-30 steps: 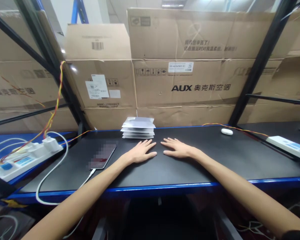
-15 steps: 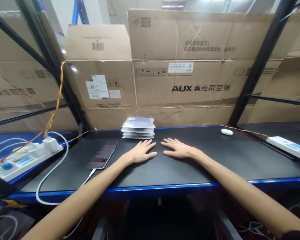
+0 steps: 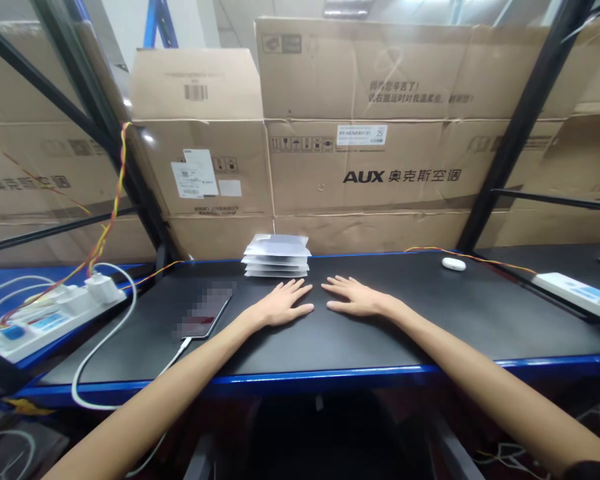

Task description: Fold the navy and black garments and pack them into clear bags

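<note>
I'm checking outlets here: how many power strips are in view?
2: one plug-laden power strip at far left, a second power strip near the right edge. More may be hidden.

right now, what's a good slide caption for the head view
Two hands palms down on a black table, just short of a white stack, phone at left.

Phone (image 3: 207, 319) blurred by pixelation, white stack (image 3: 277, 257) too indistinct to identify, power strip (image 3: 574, 293) cropped at right edge
</note>
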{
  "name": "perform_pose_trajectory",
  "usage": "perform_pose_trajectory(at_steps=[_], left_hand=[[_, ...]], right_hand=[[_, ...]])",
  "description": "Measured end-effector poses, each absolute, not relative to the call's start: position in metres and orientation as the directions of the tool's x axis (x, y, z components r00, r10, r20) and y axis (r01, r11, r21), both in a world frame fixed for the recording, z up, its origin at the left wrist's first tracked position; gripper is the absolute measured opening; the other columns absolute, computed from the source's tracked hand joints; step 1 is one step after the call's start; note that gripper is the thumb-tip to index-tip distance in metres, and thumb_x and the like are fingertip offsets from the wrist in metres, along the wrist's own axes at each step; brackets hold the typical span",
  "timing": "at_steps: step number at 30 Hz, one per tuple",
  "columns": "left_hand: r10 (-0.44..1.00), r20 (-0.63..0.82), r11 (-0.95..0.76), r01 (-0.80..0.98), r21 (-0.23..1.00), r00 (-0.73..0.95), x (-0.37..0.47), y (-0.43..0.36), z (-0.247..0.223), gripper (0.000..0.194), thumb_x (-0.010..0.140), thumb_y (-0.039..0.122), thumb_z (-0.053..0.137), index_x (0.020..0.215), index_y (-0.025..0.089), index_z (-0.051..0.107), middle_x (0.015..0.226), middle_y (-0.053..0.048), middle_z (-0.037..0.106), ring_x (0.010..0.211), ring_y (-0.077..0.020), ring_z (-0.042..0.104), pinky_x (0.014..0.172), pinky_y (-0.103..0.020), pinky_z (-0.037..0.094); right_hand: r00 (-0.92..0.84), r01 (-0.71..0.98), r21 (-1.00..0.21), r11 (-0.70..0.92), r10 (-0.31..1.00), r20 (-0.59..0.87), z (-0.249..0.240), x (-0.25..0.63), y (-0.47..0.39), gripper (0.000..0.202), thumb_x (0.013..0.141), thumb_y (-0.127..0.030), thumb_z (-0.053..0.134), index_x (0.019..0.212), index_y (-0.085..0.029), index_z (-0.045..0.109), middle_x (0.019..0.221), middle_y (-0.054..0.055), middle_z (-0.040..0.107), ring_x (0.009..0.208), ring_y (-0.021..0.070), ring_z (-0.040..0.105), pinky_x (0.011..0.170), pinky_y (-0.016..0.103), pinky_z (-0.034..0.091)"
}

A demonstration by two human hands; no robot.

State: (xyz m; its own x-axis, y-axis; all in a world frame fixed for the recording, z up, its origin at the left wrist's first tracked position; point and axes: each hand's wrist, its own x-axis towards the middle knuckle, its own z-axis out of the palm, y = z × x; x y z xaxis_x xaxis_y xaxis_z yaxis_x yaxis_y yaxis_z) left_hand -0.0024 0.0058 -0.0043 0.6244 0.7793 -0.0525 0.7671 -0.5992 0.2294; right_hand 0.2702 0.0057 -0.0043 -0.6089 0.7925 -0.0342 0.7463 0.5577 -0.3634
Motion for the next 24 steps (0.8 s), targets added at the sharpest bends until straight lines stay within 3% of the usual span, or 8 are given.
perform_pose_trajectory(at_steps=[24], left_hand=[[0.779,-0.052,-0.601,0.767,0.225,0.625,-0.0034,0.0062,-0.0048,0.079,0.094,0.074,0.026,0.157,0.027,0.024,0.165,-0.009,0.012,0.153,-0.0296,0.007,0.122,-0.052,0.008]], right_hand=[[-0.605,0.752,-0.358,0.553,0.795,-0.041,-0.0029,0.27,0.0049,0.086,0.087,-0.081,0.034,0.155,-0.028,0.031,0.164,0.005,0.019,0.152,0.0289,0.008,0.123,0.049,0.004]])
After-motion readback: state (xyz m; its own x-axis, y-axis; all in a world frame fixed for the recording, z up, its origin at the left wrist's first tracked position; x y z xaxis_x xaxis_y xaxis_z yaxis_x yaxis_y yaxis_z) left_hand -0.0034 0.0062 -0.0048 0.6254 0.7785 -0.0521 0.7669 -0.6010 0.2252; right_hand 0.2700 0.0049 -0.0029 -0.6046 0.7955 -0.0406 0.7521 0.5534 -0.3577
